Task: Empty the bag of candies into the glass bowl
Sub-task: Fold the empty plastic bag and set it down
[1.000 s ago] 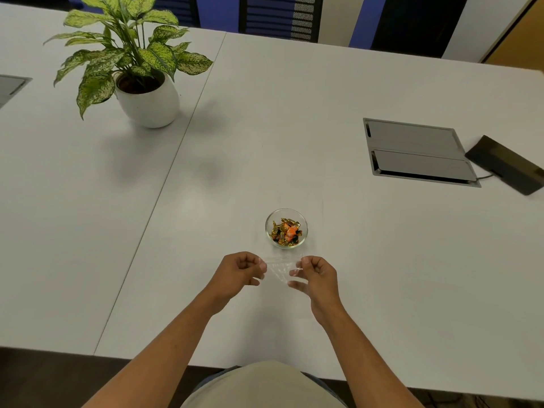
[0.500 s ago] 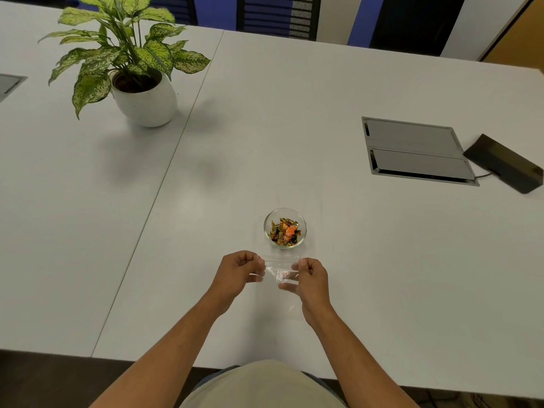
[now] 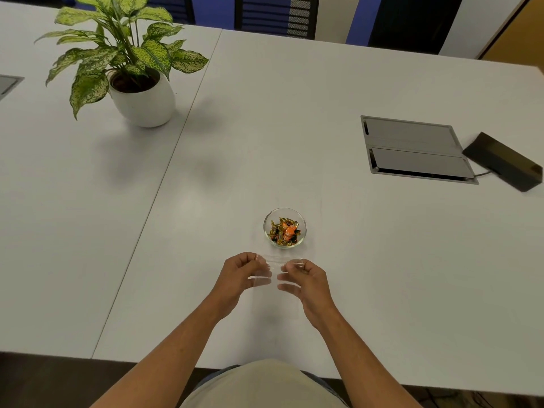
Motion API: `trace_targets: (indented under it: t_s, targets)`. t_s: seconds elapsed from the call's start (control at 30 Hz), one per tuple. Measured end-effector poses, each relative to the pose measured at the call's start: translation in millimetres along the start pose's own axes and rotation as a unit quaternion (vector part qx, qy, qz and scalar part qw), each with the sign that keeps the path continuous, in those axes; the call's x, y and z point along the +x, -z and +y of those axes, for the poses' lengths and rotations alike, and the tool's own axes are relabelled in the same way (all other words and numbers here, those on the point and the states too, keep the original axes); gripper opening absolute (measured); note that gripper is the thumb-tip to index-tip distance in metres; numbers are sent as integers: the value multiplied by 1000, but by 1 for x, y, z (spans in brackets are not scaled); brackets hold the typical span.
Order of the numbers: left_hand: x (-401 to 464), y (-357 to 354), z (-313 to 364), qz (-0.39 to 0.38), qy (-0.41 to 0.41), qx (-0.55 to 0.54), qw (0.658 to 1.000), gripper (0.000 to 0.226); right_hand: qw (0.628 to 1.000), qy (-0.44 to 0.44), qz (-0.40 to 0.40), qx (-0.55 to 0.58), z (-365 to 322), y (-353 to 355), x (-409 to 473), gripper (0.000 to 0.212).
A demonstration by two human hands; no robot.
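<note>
Both hands, left hand (image 3: pixel 241 273) and right hand (image 3: pixel 306 278), now pinch the clear bag (image 3: pixel 275 279) flatter and lower than before; a careless sweep risks tipping the glass bowl (image 3: pixel 285 228) of candies (image 3: pixel 284 232).

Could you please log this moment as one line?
candies: in bowl | bag: clear, looks empty | left hand, right hand: both hold bag

No legible text, label, brand or number is showing on the candy wrappers (image 3: pixel 285 231), clear bag (image 3: pixel 276 270), plant pot (image 3: pixel 144 103) or bench (image 3: pixel 294 113).
</note>
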State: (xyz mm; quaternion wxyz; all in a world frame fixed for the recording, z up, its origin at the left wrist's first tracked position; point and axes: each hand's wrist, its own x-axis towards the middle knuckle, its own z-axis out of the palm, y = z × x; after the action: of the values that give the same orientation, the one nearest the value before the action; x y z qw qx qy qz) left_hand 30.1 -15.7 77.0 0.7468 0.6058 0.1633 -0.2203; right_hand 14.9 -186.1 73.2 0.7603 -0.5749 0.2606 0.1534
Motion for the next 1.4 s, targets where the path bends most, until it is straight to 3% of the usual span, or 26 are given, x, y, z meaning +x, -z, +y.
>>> trace_targets:
  t_s: [0.57,0.93,1.4]
  targets:
    - [2,-10,-5,77,-41,41,995,12,1000,2,3,-19,1,-9,2,11]
    - [0,-10,-10,36,-39,17,998,14,1000,-2,-23,-2,-1,-6,-1,7]
    - [0,-11,-17,49,-32,60,997,11,1000,-11,-24,-6,3,-8,-2,12]
